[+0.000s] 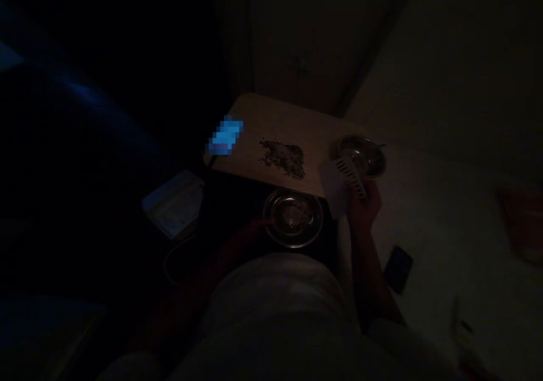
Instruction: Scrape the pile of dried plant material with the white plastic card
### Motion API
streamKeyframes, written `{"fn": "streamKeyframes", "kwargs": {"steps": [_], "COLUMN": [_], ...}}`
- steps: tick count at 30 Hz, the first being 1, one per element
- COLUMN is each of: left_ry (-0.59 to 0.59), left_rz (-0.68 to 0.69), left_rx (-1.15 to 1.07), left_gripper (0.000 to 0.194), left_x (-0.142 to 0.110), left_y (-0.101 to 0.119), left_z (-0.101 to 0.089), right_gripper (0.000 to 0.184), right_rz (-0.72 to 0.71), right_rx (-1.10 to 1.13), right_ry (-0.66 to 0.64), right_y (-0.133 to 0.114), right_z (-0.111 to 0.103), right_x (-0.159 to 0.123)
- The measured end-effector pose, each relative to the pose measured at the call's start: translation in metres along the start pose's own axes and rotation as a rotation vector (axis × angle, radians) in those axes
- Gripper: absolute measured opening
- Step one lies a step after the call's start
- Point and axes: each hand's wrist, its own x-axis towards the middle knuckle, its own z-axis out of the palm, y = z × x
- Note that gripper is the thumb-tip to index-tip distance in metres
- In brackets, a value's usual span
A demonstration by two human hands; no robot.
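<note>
The picture is very dark. My left hand [261,225] is at the left rim of a shiny metal bowl [292,239], fingers on its edge; small bits lie inside. My right hand [367,203] is closed on a pale flat piece with a slotted, comb-like edge [335,189], held over the right end of a wooden board [263,109]. On the board lies a spread pile of small dark bits [282,157], left of my right hand. Just beyond that hand stands a second metal bowl [373,157], with a handle-like tip at its rim.
A bright blue blurred screen [227,136] lies on the board's left end. A pale tray-like container [173,203] is at the lower left, with a thin cord beside it. A dark phone-like object [399,269] and a reddish item [521,220] lie on the pale surface at right.
</note>
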Motion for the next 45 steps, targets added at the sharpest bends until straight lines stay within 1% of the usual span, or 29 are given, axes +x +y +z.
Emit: {"fn": "streamKeyframes", "kwargs": {"steps": [2,7,11,15,19,21,23,26,30,34,37,41,43,45], "left_ry": [-0.010,0.038,0.018,0.025,0.023,0.017,0.015,0.026,0.016,0.011,0.005,0.005,0.019,0.029], "left_rz": [-0.005,-0.043,-0.019,-0.025,-0.008,-0.023,-0.022,-0.025,-0.054,-0.019,-0.006,-0.019,-0.038,-0.046], "left_rx": [-0.006,-0.001,-0.014,-0.013,0.000,-0.004,-0.006,-0.011,-0.013,0.001,0.002,0.000,0.000,-0.013], "left_gripper": [0.069,0.064,0.066,0.063,0.067,0.066,0.064,0.061,0.058,0.061,0.064,0.063,0.061,0.062], "left_x": [0.000,-0.002,-0.003,-0.004,-0.002,-0.001,0.000,0.000,-0.001,-0.003,-0.002,0.000,0.001,0.001], "left_y": [-0.001,-0.002,0.000,0.001,0.001,0.000,0.000,-0.001,0.000,0.001,0.001,-0.001,-0.002,-0.003], "left_z": [-0.001,-0.002,0.001,0.002,-0.001,-0.002,-0.002,-0.002,-0.001,0.002,0.002,0.000,-0.002,-0.003], "right_gripper": [0.020,0.020,0.023,0.025,0.024,0.024,0.023,0.022,0.023,0.026,0.026,0.026,0.026,0.028], "right_rz": [-0.003,0.002,0.019,0.010,-0.007,-0.004,-0.003,-0.038,-0.064,-0.062,-0.096,-0.157,-0.183,-0.186], "right_rx": [0.025,0.105,0.072,-0.015,-0.053,-0.058,-0.052,-0.101,-0.188,-0.255,-0.287,-0.324,-0.326,-0.335], "right_ry": [-0.015,-0.097,-0.073,-0.013,0.042,0.126,0.179,0.164,0.075,-0.019,-0.053,-0.073,-0.108,-0.117], "right_y": [-0.003,-0.008,-0.005,0.003,0.007,0.006,0.003,-0.002,-0.003,-0.001,0.000,-0.007,-0.010,-0.013], "right_z": [0.005,0.020,0.023,0.014,0.001,-0.006,-0.013,-0.022,-0.027,-0.021,-0.013,0.003,0.013,0.024], "right_x": [-0.001,-0.002,0.001,0.006,0.011,0.015,0.018,0.021,0.016,0.007,0.003,0.005,0.008,0.012]}}
